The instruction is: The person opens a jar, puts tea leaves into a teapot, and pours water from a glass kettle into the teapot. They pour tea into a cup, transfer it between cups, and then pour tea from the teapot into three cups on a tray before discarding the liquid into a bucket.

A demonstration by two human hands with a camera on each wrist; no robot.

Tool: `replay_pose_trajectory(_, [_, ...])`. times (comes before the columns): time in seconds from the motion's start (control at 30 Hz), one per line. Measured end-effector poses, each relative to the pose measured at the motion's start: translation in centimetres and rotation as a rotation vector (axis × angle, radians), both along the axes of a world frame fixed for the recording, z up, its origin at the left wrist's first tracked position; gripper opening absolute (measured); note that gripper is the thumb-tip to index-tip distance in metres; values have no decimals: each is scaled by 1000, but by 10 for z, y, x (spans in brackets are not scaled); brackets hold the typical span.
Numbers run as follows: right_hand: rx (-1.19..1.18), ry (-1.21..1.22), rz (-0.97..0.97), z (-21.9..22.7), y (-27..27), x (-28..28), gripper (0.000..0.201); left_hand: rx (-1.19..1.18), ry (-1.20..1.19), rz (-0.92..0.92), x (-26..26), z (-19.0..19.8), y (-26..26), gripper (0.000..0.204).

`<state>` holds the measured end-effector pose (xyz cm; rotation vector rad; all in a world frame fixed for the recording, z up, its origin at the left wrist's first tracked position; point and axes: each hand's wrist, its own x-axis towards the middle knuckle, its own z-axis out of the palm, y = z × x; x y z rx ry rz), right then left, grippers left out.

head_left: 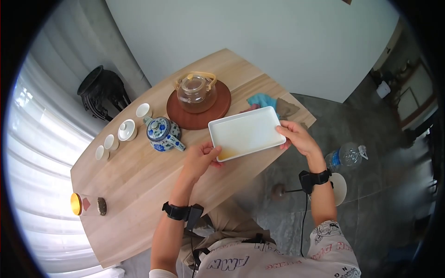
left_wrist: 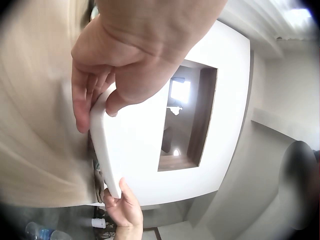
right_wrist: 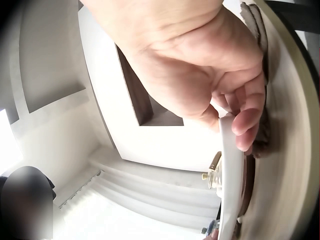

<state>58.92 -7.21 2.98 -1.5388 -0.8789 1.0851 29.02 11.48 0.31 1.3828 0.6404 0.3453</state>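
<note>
Left hand (head_left: 200,160) and right hand (head_left: 299,137), thumbs uppermost, fingers beneath, grip opposite ends of a white tray (head_left: 248,133) above the surface's (head_left: 134,178) near edge.

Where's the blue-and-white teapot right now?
In the head view, the blue-and-white teapot stands on the table, left of the white tray, between the lidded white cup and the round wooden board.

On the shirt (head_left: 264,262), at 6 o'clock in the head view, purple outlined letters look like NWN or NMN; its red lettering is only partly legible. Small black N and G stand at 5 o'clock. The blue label (head_left: 335,160) on the bottle (head_left: 351,155), at 3 o'clock, is unreadable
</note>
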Motion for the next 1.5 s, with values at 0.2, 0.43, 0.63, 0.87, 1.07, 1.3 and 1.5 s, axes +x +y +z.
replay_pose_trajectory(0.2, [-13,-145,-30,11,8,55,37,41,6,-49,64,4,17,31])
replay_pose_trajectory(0.43, [-65,-185,-84,2,19,99,37,57,28,-36,116,-6,28,30])
replay_pose_trajectory(0.63, [-149,-137,-86,-16,25,120,37,4,33,-44,129,-7,34,32])
replay_pose_trajectory(0.87, [-118,-45,-95,-32,24,131,38,-17,42,-37,133,-13,33,35])
replay_pose_trajectory(1.07, [-105,-102,-90,-23,22,129,37,10,-28,11,136,-24,30,32])
replay_pose_trajectory(1.3, [-125,-146,-123,-25,22,146,36,8,-92,94,149,-25,22,31])
replay_pose_trajectory(1.5, [-128,-154,-108,-41,19,159,36,62,-81,137,161,-40,21,29])
